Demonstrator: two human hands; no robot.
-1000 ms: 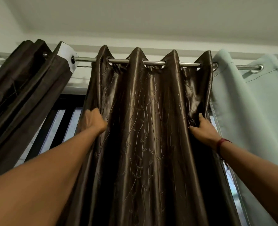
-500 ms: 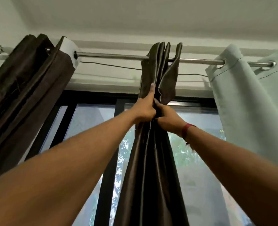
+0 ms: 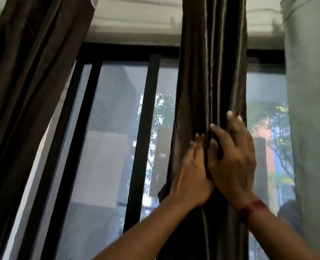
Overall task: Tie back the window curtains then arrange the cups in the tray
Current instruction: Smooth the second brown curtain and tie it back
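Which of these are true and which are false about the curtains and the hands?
1. Both hands hold the middle brown curtain. True: the left hand and right hand clasp it.
2. The middle brown curtain is spread wide. False: it is bunched narrow.
3. A pale green curtain hangs at the right. True.
4. A red band is on the left wrist. False: the right wrist.
5. The window is covered. False: trees and buildings show through.

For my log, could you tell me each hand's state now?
Left hand: closed on the bunched brown curtain.
Right hand: pressed on the same curtain, fingers loosely curled.
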